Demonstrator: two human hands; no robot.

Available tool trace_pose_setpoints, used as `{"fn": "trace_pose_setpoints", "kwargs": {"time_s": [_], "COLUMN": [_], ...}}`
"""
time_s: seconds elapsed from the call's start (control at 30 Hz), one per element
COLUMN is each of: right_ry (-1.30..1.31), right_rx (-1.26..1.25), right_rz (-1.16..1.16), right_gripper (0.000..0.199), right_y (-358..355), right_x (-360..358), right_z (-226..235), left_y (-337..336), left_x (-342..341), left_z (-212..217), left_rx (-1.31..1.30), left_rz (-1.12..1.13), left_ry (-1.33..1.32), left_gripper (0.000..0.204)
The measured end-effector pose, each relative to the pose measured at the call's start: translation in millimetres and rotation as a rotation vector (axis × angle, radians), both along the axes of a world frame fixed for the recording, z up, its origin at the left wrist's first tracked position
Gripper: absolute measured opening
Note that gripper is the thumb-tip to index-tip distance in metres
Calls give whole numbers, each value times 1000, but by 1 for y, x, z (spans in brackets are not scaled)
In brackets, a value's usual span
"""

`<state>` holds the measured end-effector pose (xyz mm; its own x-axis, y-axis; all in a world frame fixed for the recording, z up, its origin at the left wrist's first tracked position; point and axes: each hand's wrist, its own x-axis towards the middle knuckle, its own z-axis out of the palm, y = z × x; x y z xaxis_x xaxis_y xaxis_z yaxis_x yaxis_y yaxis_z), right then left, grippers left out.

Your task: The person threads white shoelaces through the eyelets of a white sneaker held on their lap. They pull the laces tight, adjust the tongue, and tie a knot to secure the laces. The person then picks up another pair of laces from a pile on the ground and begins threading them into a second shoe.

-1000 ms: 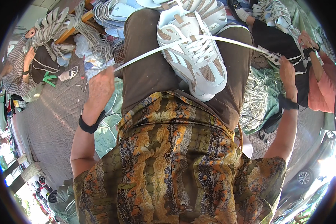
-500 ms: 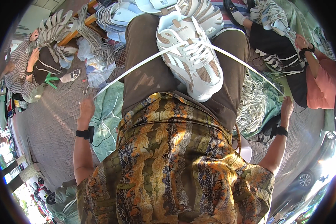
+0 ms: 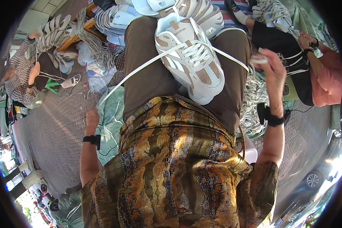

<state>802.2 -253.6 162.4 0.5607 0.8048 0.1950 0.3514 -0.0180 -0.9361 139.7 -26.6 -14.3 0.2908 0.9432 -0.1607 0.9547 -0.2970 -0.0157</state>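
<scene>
A white and tan sneaker (image 3: 192,62) lies on my lap, on brown trousers, toe toward me. A long white shoelace (image 3: 140,70) runs through its eyelets and stretches out to both sides. My left hand (image 3: 91,117) is low at the left, closed on the far end of the lace, pulling it taut. My right hand (image 3: 269,66) is raised at the right of the shoe, pinching the other lace end.
A pile of white laces (image 3: 254,102) lies right of my legs. More sneakers (image 3: 155,5) and lace bundles (image 3: 95,45) lie ahead. A person in a pink top (image 3: 326,81) sits at the right, another person (image 3: 21,74) at the left. Paved ground (image 3: 53,133) spreads left.
My left hand has drawn the lace further down and out to the left. My right hand has come up from low at the right to beside the shoe.
</scene>
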Motion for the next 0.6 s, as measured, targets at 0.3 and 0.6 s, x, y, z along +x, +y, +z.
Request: {"fn": "trace_pose_setpoints", "kwargs": {"time_s": [0.3, 0.6], "right_ry": [26, -94], "right_rx": [26, 1], "right_rz": [343, 292], "right_gripper": [6, 7], "right_y": [109, 117], "right_x": [-52, -49], "right_z": [-11, -26], "left_y": [-23, -27], "left_x": [6, 15], "left_z": [-2, -13], "left_rx": [7, -16], "left_rz": [74, 170], "left_ry": [-13, -13], "left_gripper": [14, 13]}}
